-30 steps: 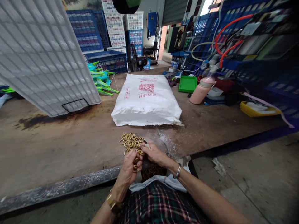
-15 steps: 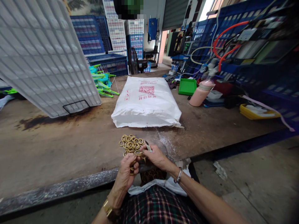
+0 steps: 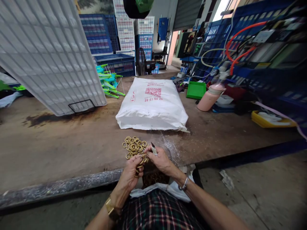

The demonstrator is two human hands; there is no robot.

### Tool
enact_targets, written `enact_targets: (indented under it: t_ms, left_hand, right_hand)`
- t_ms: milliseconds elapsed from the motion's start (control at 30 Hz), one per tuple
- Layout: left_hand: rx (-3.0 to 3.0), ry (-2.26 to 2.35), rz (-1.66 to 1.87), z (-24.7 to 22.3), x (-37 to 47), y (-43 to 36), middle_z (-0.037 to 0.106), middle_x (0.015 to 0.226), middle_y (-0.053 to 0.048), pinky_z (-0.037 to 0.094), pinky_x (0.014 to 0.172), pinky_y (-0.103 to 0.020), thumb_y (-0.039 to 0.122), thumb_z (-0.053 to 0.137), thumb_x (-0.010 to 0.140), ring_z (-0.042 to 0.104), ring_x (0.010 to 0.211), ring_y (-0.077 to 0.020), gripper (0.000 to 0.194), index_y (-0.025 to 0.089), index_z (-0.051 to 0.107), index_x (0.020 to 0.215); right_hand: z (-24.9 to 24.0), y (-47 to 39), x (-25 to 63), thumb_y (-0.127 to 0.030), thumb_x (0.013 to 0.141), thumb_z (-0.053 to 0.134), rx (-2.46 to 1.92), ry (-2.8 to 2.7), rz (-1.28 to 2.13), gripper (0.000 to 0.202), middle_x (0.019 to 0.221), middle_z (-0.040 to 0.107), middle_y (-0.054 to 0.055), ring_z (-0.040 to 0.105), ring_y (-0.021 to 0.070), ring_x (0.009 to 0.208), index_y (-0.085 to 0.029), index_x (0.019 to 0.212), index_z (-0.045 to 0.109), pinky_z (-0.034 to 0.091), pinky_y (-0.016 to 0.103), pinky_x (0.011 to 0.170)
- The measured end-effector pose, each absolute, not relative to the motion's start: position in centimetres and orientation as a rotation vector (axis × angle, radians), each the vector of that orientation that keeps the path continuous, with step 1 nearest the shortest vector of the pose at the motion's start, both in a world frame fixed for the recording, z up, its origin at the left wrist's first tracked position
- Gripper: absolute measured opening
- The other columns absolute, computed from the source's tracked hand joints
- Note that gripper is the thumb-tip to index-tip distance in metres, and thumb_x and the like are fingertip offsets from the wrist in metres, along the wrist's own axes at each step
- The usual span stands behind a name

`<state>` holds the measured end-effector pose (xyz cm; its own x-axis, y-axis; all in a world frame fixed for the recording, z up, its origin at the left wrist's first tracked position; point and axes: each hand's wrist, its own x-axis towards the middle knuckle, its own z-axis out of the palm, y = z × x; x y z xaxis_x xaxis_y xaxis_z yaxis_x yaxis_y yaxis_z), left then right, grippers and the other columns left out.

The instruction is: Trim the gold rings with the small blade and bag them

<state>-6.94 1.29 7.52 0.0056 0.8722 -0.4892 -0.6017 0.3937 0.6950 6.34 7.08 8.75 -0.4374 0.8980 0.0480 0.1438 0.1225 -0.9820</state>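
Several brass-coloured rings [image 3: 134, 144] lie in a loose pile on the brown table [image 3: 96, 143], just beyond my hands. My left hand [image 3: 132, 167] is closed around a few more of these rings. A small knife [image 3: 153, 149] with a dark pointed blade is held in my right hand [image 3: 160, 160], blade pointing up and away. The fingertips of my right hand meet a ring beside my left fingers; whether they grip it is hard to see. Below my hands, an opening with a white cloth edge [image 3: 158, 187] shows many darker rings [image 3: 155, 180].
A white printed sack [image 3: 153, 108] lies beyond the rings. At the left leans a grey ribbed crate [image 3: 55, 64], with green and blue plastic parts [image 3: 110, 84] beside it. A green tray [image 3: 196, 90], pink bottle [image 3: 209, 98] and yellow tray [image 3: 271, 119] stand at the right.
My right fingertips have come closer to my left hand, and a ring now shows between them. The whole view has shifted slightly.
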Motion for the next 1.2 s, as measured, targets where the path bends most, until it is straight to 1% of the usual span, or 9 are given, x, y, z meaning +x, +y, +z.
enact_targets:
  t_ms: [233, 433, 567, 700, 833, 933, 1033, 1100, 1200]
  left_hand:
    - [0.278, 1.047, 1.246, 8.3, -6.4, 1.5, 0.051, 0.055, 0.005, 0.025, 0.034, -0.012, 0.028, 0.075, 0.056, 0.039, 0.038, -0.0014, 0.032, 0.013, 0.054, 0.075]
    - [0.196, 1.033, 1.261, 8.3, -6.5, 1.9, 0.052, 0.057, 0.005, 0.025, 0.035, -0.011, 0.021, 0.07, 0.061, 0.041, 0.038, -0.0016, 0.026, 0.016, 0.051, 0.078]
    - [0.198, 0.998, 1.246, 8.3, -6.5, 2.1, 0.05, 0.057, 0.006, 0.026, 0.035, -0.011, 0.019, 0.068, 0.063, 0.042, 0.039, -0.0014, 0.024, 0.015, 0.054, 0.083]
    - [0.193, 0.988, 1.235, 8.4, -6.5, 2.1, 0.048, 0.055, 0.006, 0.027, 0.035, -0.011, 0.023, 0.068, 0.065, 0.042, 0.039, -0.0014, 0.021, 0.014, 0.055, 0.079]
    - [0.234, 1.007, 1.21, 8.5, -6.5, 2.0, 0.05, 0.057, 0.005, 0.025, 0.034, -0.011, 0.028, 0.066, 0.069, 0.041, 0.039, -0.0017, 0.021, 0.014, 0.054, 0.079]
    - [0.222, 1.029, 1.198, 8.6, -6.5, 2.0, 0.051, 0.056, 0.005, 0.024, 0.035, -0.011, 0.019, 0.066, 0.065, 0.04, 0.038, -0.0019, 0.025, 0.015, 0.054, 0.087]
    - [0.194, 1.033, 1.202, 8.8, -6.5, 2.0, 0.051, 0.054, 0.006, 0.023, 0.035, -0.011, 0.015, 0.066, 0.062, 0.039, 0.037, -0.0019, 0.028, 0.016, 0.054, 0.088]
    - [0.197, 1.044, 1.187, 8.9, -6.5, 2.0, 0.052, 0.054, 0.005, 0.023, 0.035, -0.012, 0.025, 0.065, 0.066, 0.04, 0.037, -0.0027, 0.027, 0.016, 0.055, 0.089]
    - [0.264, 1.126, 1.142, 9.0, -6.5, 1.9, 0.053, 0.055, 0.004, 0.023, 0.034, -0.013, 0.047, 0.059, 0.072, 0.042, 0.037, -0.0048, 0.035, 0.018, 0.055, 0.089]
  right_hand:
    - [8.0, 7.6, 6.5, -0.027, 0.079, 0.044, -1.125, -1.756, 1.262, 0.018, 0.064, 0.055, -0.002, 0.049, 0.0111, 0.059, -0.017, 0.074, 0.058, 0.039, 0.021, 0.058]
    - [8.6, 6.7, 7.0, -0.017, 0.082, 0.043, -1.064, -1.907, 0.918, 0.021, 0.095, 0.063, 0.005, 0.056, 0.0161, 0.088, -0.02, 0.096, 0.058, 0.042, 0.028, 0.081]
    - [8.3, 6.1, 7.2, -0.011, 0.078, 0.045, -0.803, -2.116, 0.928, 0.03, 0.099, 0.063, 0.006, 0.056, 0.0171, 0.091, -0.021, 0.104, 0.056, 0.044, 0.03, 0.082]
    - [7.6, 5.8, 7.1, -0.007, 0.075, 0.046, -0.757, -2.167, 0.956, 0.035, 0.101, 0.063, 0.005, 0.056, 0.0176, 0.094, -0.021, 0.105, 0.056, 0.043, 0.031, 0.084]
    - [7.9, 5.9, 7.1, -0.021, 0.085, 0.045, -0.888, -2.067, 1.127, 0.015, 0.087, 0.063, 0.004, 0.057, 0.0153, 0.079, -0.02, 0.094, 0.056, 0.043, 0.027, 0.073]
    - [8.2, 6.4, 7.1, -0.036, 0.088, 0.042, -1.022, -1.871, 1.298, 0.022, 0.067, 0.056, 0.0, 0.051, 0.0122, 0.062, -0.018, 0.082, 0.054, 0.04, 0.023, 0.06]
    - [7.9, 6.8, 7.3, -0.04, 0.086, 0.043, -1.052, -1.724, 1.406, 0.025, 0.059, 0.051, -0.003, 0.046, 0.01, 0.055, -0.018, 0.076, 0.05, 0.037, 0.021, 0.056]
    - [7.8, 7.0, 7.4, -0.04, 0.084, 0.044, -1.03, -1.703, 1.455, 0.024, 0.058, 0.05, -0.004, 0.044, 0.0094, 0.054, -0.018, 0.074, 0.049, 0.036, 0.021, 0.056]
    - [7.9, 6.8, 7.5, -0.038, 0.084, 0.044, -1.011, -1.727, 1.512, 0.022, 0.059, 0.049, -0.004, 0.043, 0.0092, 0.054, -0.018, 0.075, 0.05, 0.034, 0.021, 0.055]
